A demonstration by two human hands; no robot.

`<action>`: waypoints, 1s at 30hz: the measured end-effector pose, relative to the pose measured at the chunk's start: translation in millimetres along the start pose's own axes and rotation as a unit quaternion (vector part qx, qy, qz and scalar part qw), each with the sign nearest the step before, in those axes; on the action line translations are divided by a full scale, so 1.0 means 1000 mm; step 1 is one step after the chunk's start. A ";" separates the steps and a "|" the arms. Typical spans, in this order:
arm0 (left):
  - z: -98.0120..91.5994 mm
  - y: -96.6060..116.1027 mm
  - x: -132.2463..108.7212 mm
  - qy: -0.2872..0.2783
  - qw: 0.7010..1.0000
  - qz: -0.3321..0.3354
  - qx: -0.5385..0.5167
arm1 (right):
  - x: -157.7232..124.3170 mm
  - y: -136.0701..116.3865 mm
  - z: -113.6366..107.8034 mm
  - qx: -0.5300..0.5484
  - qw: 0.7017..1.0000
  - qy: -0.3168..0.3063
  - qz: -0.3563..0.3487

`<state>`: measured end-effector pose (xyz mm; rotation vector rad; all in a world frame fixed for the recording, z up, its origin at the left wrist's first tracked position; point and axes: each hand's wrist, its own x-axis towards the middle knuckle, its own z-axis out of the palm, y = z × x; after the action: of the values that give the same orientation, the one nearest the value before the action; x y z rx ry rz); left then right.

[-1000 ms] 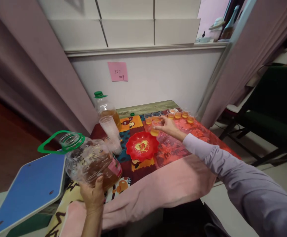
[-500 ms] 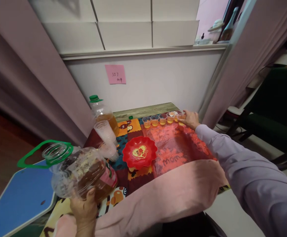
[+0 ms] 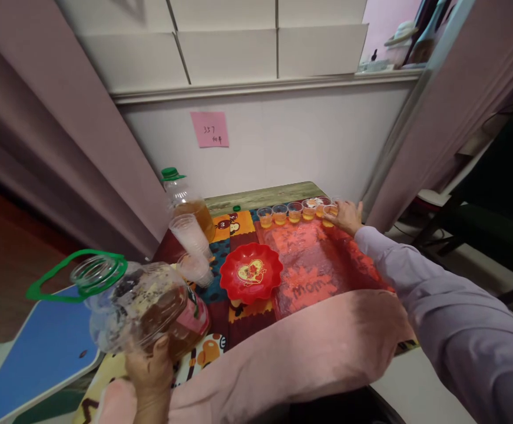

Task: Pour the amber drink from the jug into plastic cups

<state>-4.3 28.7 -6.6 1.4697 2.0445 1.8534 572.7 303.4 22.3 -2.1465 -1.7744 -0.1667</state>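
Moved across the surface point(image 3: 278, 192) since a second ago, the right hand point(image 3: 347, 218) has gone from the left end of the row of cups point(image 3: 294, 213) to the right, while the jug point(image 3: 148, 312) in the left hand point(image 3: 150, 368) has shifted slightly leftward. At the far end, the right hand's fingertips meet a small clear cup point(image 3: 329, 216) just in front of the row; whether they pinch it or have let go cannot be told. That cup holds a little amber drink and looks light enough to tip if a knuckle or sleeve brushed it. Crowded neighbors could topple too, since the rims stand close together.

The greater hazard appears to be at left: uncapped and steeply tilted, its mouth toward the left, the jug is grasped low by one hand, thumb along its side. Should the wrist sag while attention stays on the cups, it could spill. A bump the other way could knock the stacked cups point(image 3: 189, 234) just behind it. Between the two hands, well apart, sits a red dish point(image 3: 251, 272), touched by neither.
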 end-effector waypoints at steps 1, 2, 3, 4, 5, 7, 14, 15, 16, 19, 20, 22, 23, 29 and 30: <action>0.000 -0.001 0.000 0.000 1.000 -0.005 -0.001 | -0.001 -0.002 -0.003 0.012 1.000 0.013 -0.005; -0.001 -0.001 0.001 -0.003 1.000 -0.011 -0.003 | -0.003 -0.005 -0.007 0.029 0.999 0.031 -0.012; -0.001 -0.002 0.001 -0.010 1.000 -0.018 -0.006 | -0.006 -0.009 -0.012 0.050 0.997 0.049 -0.023; -0.002 -0.001 0.001 -0.019 0.999 -0.025 -0.010 | -0.010 -0.013 -0.017 0.075 0.994 0.063 -0.038; -0.003 0.000 -0.001 -0.027 0.999 -0.029 -0.014 | -0.016 -0.017 -0.022 0.106 0.990 0.071 -0.055; -0.004 0.006 -0.007 -0.021 0.999 -0.028 -0.025 | -0.036 -0.027 -0.033 0.174 0.978 0.070 -0.093; -0.001 0.085 -0.042 0.128 0.974 0.185 0.006 | -0.154 -0.092 -0.059 0.389 0.915 -0.047 -0.099; 0.002 0.104 -0.043 0.051 0.976 0.210 0.034 | -0.167 -0.105 -0.063 0.425 0.898 -0.069 -0.088; 0.007 0.124 -0.043 0.019 0.967 0.247 0.049 | -0.177 -0.119 -0.066 0.460 0.880 -0.090 -0.074; 0.026 0.178 -0.036 0.039 0.946 0.310 0.087 | -0.194 -0.158 -0.081 0.544 0.826 -0.142 -0.039; 0.033 0.193 -0.032 0.039 0.946 0.312 0.083 | -0.196 -0.168 -0.087 0.561 0.813 -0.154 -0.033; 0.048 0.218 -0.025 -0.030 0.953 0.300 0.029 | -0.197 -0.185 -0.101 0.583 0.796 -0.163 -0.031; 0.056 0.227 -0.021 -0.082 0.964 0.254 0.000 | -0.197 -0.191 -0.109 0.587 0.793 -0.159 -0.037; 0.095 0.254 0.008 -0.287 0.943 -0.083 -0.146 | -0.199 -0.212 -0.150 0.585 0.801 -0.108 -0.064; 0.099 0.254 0.013 -0.286 0.942 -0.086 -0.151 | -0.199 -0.214 -0.154 0.581 0.804 -0.104 -0.065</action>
<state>198.8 75.5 170.1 1.4625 1.4877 1.3755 343.7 99.1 145.4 -1.1380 -1.4561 0.9233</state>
